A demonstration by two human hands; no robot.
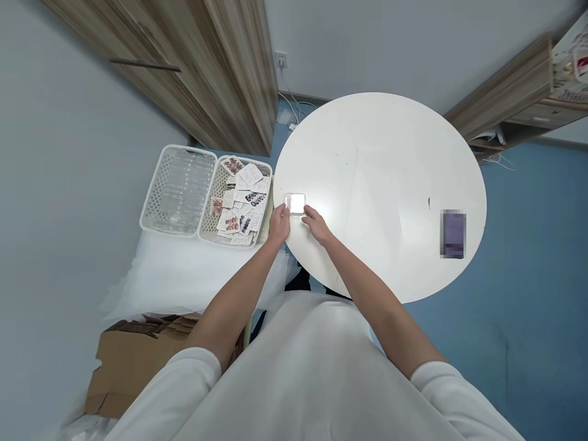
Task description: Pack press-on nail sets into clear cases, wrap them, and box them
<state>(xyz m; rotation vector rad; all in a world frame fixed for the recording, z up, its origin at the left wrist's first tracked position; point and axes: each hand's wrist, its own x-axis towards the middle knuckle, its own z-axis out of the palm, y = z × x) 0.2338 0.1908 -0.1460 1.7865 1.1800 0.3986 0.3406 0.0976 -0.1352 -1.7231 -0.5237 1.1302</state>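
Note:
A small, flat, clear plastic box (295,203) with something white inside lies at the left edge of the round white table (376,135). My left hand (279,225) grips its lower left corner, the thumb along the near side. At the lower right corner, the fingers of my right hand (316,224) are on the box's edge. Close on the left stands a white basket (206,237) heaped with white cards, some showing rows of coloured press-on nails (232,223).
Another white basket (146,208) holds stacked clear plastic boxes (186,184). Below the baskets are white foam sheets (193,269) and folded cardboard (133,361). A blurred purple item (454,234) lies at the table's right. A wooden cabinet (220,67) stands behind the baskets.

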